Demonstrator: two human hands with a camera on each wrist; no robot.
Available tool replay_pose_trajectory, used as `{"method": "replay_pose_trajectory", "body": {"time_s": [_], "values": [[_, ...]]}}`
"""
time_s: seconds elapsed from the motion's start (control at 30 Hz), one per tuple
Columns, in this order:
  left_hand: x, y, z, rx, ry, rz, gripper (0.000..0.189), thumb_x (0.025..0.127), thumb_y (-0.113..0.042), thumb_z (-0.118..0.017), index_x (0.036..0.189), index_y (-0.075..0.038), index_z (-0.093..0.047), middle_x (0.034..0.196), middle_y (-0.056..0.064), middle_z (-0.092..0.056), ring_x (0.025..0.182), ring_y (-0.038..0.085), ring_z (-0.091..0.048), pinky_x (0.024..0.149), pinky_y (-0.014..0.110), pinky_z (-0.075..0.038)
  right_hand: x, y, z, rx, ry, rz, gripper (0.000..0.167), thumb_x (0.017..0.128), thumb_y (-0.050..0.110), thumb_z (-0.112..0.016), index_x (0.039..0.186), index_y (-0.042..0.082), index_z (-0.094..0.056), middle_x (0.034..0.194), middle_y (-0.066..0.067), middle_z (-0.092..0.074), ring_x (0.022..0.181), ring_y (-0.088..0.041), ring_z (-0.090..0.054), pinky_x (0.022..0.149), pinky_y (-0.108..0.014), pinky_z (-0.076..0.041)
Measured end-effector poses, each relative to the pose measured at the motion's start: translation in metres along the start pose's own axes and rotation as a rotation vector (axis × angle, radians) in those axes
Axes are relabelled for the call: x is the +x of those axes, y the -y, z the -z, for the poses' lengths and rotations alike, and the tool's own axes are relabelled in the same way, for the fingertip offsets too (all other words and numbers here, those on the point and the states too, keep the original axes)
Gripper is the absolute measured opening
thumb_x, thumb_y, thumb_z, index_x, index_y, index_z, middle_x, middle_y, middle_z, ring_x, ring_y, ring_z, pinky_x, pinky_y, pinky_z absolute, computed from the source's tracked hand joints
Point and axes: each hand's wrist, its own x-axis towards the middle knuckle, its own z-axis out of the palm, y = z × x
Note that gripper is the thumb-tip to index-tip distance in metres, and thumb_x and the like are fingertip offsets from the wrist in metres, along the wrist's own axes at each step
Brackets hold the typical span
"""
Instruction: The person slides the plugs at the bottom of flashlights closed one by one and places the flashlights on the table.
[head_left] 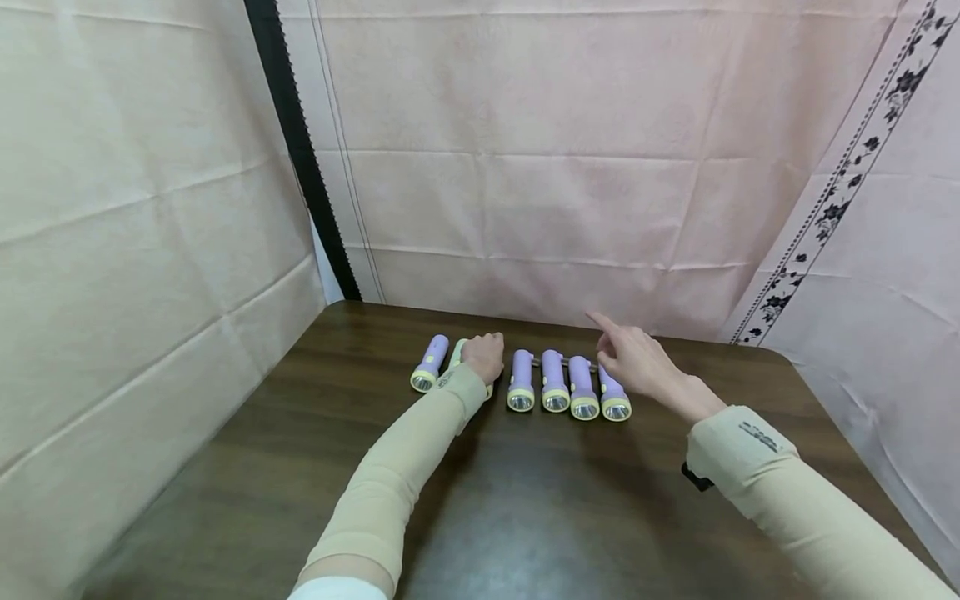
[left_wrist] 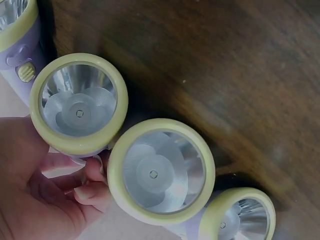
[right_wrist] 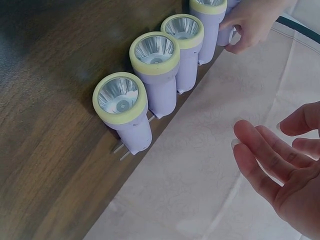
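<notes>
A row of purple flashlights with pale yellow rims lies along the far part of the table. My left hand (head_left: 483,357) is over the left part of the row, and its thumb and curled fingers hold one purple flashlight (left_wrist: 78,104) by the body behind the lens. Most of that flashlight is hidden under the hand in the head view. A pale green piece (head_left: 457,352) shows just left of the hand. My right hand (head_left: 637,360) is raised by the right end of the row, near the last flashlight (head_left: 615,400), index finger extended and nothing held.
One purple flashlight (head_left: 430,364) lies left of my left hand. Others, such as this flashlight (head_left: 555,383), stand close together to its right. Metal prongs (right_wrist: 120,150) stick out beside the end one. A pale cloth (head_left: 525,208) hangs behind the brown table (head_left: 525,500).
</notes>
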Motion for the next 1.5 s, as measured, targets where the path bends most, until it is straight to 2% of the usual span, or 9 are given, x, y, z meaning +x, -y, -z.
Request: {"method": "replay_pose_trajectory", "body": {"time_s": [0.2,0.3,0.4,0.5,0.6,0.8,0.97,1.2,1.5], "values": [[-0.006,-0.003,0.010,0.020,-0.022,0.018,0.054,0.094,-0.040,-0.059,0.138,-0.012,-0.046,0.119,0.012,-0.065,0.100,0.022,-0.067,0.067,0.033,-0.056,0.000,0.001,0.004,0.003,-0.004,0.007,0.059,0.086,0.003,-0.055,0.143,0.005,-0.041,0.089,-0.008,-0.070,0.069,-0.016,-0.059,0.056,-0.030,-0.045],[-0.010,-0.007,0.015,0.023,-0.078,0.016,0.051,0.095,-0.037,-0.059,0.135,-0.009,-0.048,0.117,0.017,-0.063,0.097,0.024,-0.067,0.070,0.034,-0.057,-0.001,0.001,0.004,0.006,-0.004,0.002,0.059,0.086,0.004,-0.055,0.143,0.006,-0.041,0.089,-0.008,-0.071,0.068,-0.015,-0.059,0.055,-0.029,-0.044],[-0.012,-0.014,0.019,-0.061,-0.132,-0.009,0.039,0.095,-0.031,-0.059,0.125,-0.006,-0.055,0.114,0.017,-0.063,0.097,0.028,-0.067,0.076,0.038,-0.057,-0.003,-0.001,0.004,0.012,-0.003,0.001,0.058,0.086,0.003,-0.055,0.142,0.005,-0.042,0.090,-0.010,-0.070,0.067,-0.016,-0.058,0.054,-0.029,-0.044],[-0.015,-0.026,0.020,-0.232,-0.091,-0.050,0.028,0.094,-0.024,-0.060,0.114,-0.005,-0.060,0.112,0.017,-0.064,0.098,0.031,-0.066,0.077,0.040,-0.055,-0.006,-0.003,0.003,0.007,-0.001,-0.006,0.056,0.086,0.003,-0.055,0.141,0.004,-0.043,0.090,-0.010,-0.070,0.067,-0.015,-0.058,0.056,-0.029,-0.045],[-0.016,-0.039,0.015,-0.360,-0.008,-0.049,0.034,0.089,-0.026,-0.065,0.113,-0.003,-0.056,0.113,0.015,-0.064,0.099,0.030,-0.065,0.079,0.039,-0.054,-0.007,-0.004,0.002,-0.001,-0.009,-0.008,0.054,0.086,0.003,-0.055,0.139,0.003,-0.045,0.089,-0.010,-0.070,0.066,-0.015,-0.058,0.057,-0.030,-0.045],[-0.021,-0.047,0.002,-0.465,0.039,0.055,0.070,0.084,-0.027,-0.073,0.135,0.005,-0.037,0.118,0.020,-0.063,0.104,0.033,-0.064,0.086,0.040,-0.053,-0.011,-0.003,-0.005,0.008,0.012,-0.025,0.053,0.086,0.004,-0.055,0.138,0.004,-0.048,0.089,-0.008,-0.071,0.067,-0.013,-0.058,0.060,-0.032,-0.048],[-0.018,-0.043,0.003,-0.524,0.032,0.057,0.066,0.083,-0.026,-0.072,0.131,0.006,-0.041,0.117,0.022,-0.060,0.101,0.033,-0.063,0.086,0.040,-0.052,-0.014,-0.007,-0.008,-0.002,0.017,-0.060,0.053,0.086,0.005,-0.055,0.139,0.007,-0.048,0.090,-0.007,-0.071,0.063,-0.011,-0.054,0.057,-0.029,-0.045],[-0.023,-0.033,0.023,-0.614,0.021,0.063,0.060,0.084,-0.025,-0.071,0.129,0.001,-0.043,0.117,0.021,-0.059,0.105,0.034,-0.060,0.087,0.042,-0.051,-0.014,-0.011,-0.010,0.006,0.003,-0.048,0.051,0.086,0.003,-0.054,0.137,0.004,-0.049,0.092,-0.010,-0.071,0.062,-0.011,-0.055,0.060,-0.030,-0.047],[-0.026,-0.030,0.059,-0.619,-0.087,-0.001,0.056,0.081,-0.025,-0.073,0.124,-0.006,-0.043,0.109,0.016,-0.061,0.099,0.031,-0.062,0.083,0.041,-0.052,-0.009,-0.007,-0.003,-0.015,-0.046,-0.020,0.053,0.086,0.003,-0.054,0.139,0.005,-0.047,0.090,-0.008,-0.072,0.070,-0.015,-0.061,0.065,-0.037,-0.050]]}}
